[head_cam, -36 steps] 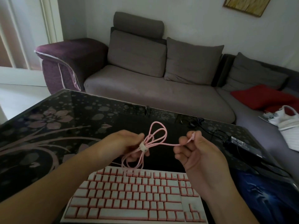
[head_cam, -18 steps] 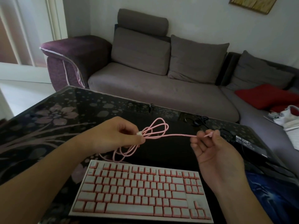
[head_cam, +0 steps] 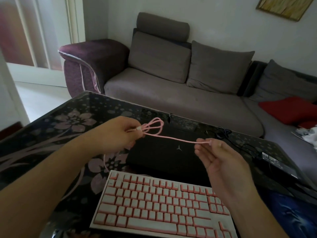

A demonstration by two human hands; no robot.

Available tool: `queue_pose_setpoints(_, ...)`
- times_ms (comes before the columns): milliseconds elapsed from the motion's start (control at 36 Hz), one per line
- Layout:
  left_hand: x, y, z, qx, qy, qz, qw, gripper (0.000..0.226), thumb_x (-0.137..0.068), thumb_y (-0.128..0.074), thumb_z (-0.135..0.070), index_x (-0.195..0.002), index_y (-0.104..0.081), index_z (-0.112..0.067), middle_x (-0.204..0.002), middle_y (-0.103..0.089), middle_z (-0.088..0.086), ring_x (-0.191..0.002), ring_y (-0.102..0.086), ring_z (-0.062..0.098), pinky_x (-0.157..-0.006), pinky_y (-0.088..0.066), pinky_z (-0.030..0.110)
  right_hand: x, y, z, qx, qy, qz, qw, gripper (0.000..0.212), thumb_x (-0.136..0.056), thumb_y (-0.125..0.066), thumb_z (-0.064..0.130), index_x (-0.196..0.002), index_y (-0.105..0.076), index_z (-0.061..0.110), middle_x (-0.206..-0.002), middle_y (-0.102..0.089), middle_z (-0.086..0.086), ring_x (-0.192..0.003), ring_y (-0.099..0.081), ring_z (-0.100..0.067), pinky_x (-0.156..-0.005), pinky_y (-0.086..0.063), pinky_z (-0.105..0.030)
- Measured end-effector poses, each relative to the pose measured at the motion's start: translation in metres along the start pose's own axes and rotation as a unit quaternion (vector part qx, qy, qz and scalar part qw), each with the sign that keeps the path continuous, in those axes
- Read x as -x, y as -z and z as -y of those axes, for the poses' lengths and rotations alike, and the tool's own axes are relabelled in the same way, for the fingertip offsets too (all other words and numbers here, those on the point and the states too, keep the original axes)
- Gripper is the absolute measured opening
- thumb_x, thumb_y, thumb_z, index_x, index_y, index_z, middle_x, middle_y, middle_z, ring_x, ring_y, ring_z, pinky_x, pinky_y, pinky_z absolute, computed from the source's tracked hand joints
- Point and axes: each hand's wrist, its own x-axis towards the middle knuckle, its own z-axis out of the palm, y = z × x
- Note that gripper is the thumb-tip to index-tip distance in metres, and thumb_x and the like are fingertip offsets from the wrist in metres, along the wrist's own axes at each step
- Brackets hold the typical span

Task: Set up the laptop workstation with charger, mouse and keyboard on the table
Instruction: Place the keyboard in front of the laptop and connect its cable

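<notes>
A pink and white keyboard (head_cam: 159, 205) lies on the black floral table (head_cam: 51, 134) in front of me. Behind it rests a closed black laptop (head_cam: 168, 152). My left hand (head_cam: 113, 134) pinches the coiled loops of the pink keyboard cable (head_cam: 171, 138) at its white tie. My right hand (head_cam: 217, 157) holds the cable's plug end between thumb and fingers, and the strand runs taut between both hands above the laptop. A black charger brick (head_cam: 277, 164) with its dark cord (head_cam: 221, 133) sits at the right of the laptop. One strand of the cable hangs down to the keyboard's far left corner.
A blue patterned mouse pad (head_cam: 291, 213) lies at the table's right front corner. A grey sofa (head_cam: 180, 93) with cushions stands right behind the table, with a red cushion (head_cam: 288, 109) and a white bag (head_cam: 308, 134) at the right.
My hands have drawn apart, the right one moving right, so more pink cable is pulled out of the coil. The loops in my left hand have shrunk. The camera has tilted.
</notes>
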Motion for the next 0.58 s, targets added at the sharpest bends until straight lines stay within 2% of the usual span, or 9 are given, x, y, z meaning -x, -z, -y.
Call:
queue_pose_setpoints(167, 0.000, 0.041, 0.046, -0.135, 0.140, -0.210, 0.958, 0.018, -0.103, -0.057, -0.034, -0.098, -0.064, -0.019, -0.090, -0.067, 0.007, -0.080, -0.064, 0.021, -0.068, -0.049, 0.035, -0.011, -0.077, -0.019, 0.337, -0.014, 0.111, 0.935, 0.012, -0.100, -0.065, 0.017, -0.101, -0.076, 0.023, -0.092, -0.078, 0.000, -0.081, -0.078, -0.013, -0.074, -0.065, -0.030)
queue_pose_setpoints(194, 0.002, 0.044, 0.053, -0.146, 0.175, -0.228, 0.947, 0.017, -0.102, -0.059, -0.031, -0.110, -0.061, -0.016, -0.102, -0.066, 0.011, -0.091, -0.064, 0.025, -0.077, -0.053, 0.040, -0.015, -0.091, -0.024, 0.364, -0.010, 0.131, 0.922, 0.012, -0.100, -0.066, 0.018, -0.101, -0.076, 0.025, -0.091, -0.078, 0.002, -0.079, -0.077, -0.010, -0.070, -0.064, -0.027)
queue_pose_setpoints(250, 0.004, 0.046, 0.065, -0.211, 0.213, -0.254, 0.920, 0.053, -0.094, -0.070, -0.026, -0.139, -0.045, -0.013, -0.137, -0.050, 0.021, -0.125, -0.053, 0.039, -0.106, -0.048, 0.054, -0.023, -0.118, -0.035, 0.390, 0.005, 0.158, 0.907, 0.013, -0.101, -0.066, 0.018, -0.100, -0.074, 0.027, -0.091, -0.077, 0.004, -0.078, -0.076, -0.006, -0.067, -0.063, -0.023)
queue_pose_setpoints(306, 0.004, 0.044, 0.070, -0.260, 0.147, -0.280, 0.912, 0.078, -0.086, -0.078, -0.021, -0.152, -0.036, -0.017, -0.156, -0.031, 0.018, -0.145, -0.032, 0.039, -0.120, -0.031, 0.054, -0.034, -0.142, -0.046, 0.402, 0.018, 0.175, 0.898, 0.013, -0.101, -0.065, 0.017, -0.100, -0.073, 0.027, -0.092, -0.076, 0.003, -0.078, -0.076, -0.008, -0.067, -0.062, -0.022)
queue_pose_setpoints(333, 0.002, 0.043, 0.069, -0.247, 0.096, -0.272, 0.925, 0.075, -0.087, -0.076, -0.017, -0.153, -0.040, -0.020, -0.158, -0.032, 0.011, -0.147, -0.030, 0.033, -0.122, -0.028, 0.049, -0.040, -0.154, -0.052, 0.407, 0.020, 0.185, 0.894, 0.013, -0.101, -0.065, 0.016, -0.101, -0.073, 0.026, -0.093, -0.076, 0.002, -0.079, -0.076, -0.010, -0.067, -0.062, -0.023)
queue_pose_setpoints(389, -0.007, 0.038, 0.068, -0.164, 0.012, -0.207, 0.964, 0.048, -0.094, -0.063, -0.012, -0.140, -0.059, -0.025, -0.146, -0.053, -0.001, -0.136, -0.048, 0.020, -0.116, -0.038, 0.037, -0.054, -0.175, -0.061, 0.406, 0.017, 0.205, 0.890, 0.013, -0.102, -0.064, 0.013, -0.100, -0.074, 0.021, -0.094, -0.077, -0.003, -0.082, -0.076, -0.016, -0.068, -0.061, -0.027)
queue_pose_setpoints(444, -0.017, 0.029, 0.069, -0.086, 0.015, -0.124, 0.988, 0.025, -0.102, -0.053, -0.019, -0.114, -0.070, -0.031, -0.113, -0.071, -0.006, -0.105, -0.066, 0.016, -0.093, -0.053, 0.034, -0.068, -0.188, -0.066, 0.398, 0.017, 0.215, 0.892, 0.014, -0.102, -0.063, 0.008, -0.098, -0.075, 0.015, -0.090, -0.078, -0.009, -0.077, -0.076, -0.020, -0.066, -0.058, -0.030)
queue_pose_setpoints(500, -0.028, 0.026, 0.075, 0.002, 0.028, -0.098, 0.995, 0.022, -0.104, -0.051, -0.023, -0.099, -0.070, -0.031, -0.092, -0.072, -0.005, -0.085, -0.067, 0.014, -0.078, -0.054, 0.033, -0.078, -0.192, -0.070, 0.405, 0.026, 0.216, 0.888, 0.016, -0.102, -0.063, 0.008, -0.097, -0.077, 0.015, -0.084, -0.079, -0.006, -0.073, -0.076, -0.018, -0.065, -0.057, -0.029)
queue_pose_setpoints(583, -0.039, 0.032, 0.088, 0.113, 0.018, -0.093, 0.989, 0.025, -0.105, -0.055, -0.024, -0.090, -0.075, -0.023, -0.075, -0.069, -0.007, -0.072, -0.062, 0.010, -0.078, -0.050, 0.031, -0.087, -0.187, -0.075, 0.435, 0.060, 0.185, 0.879, 0.005, -0.098, -0.072, 0.019, -0.100, -0.077, 0.020, -0.084, -0.079, 0.000, -0.073, -0.077, -0.014, -0.067, -0.061, -0.028)
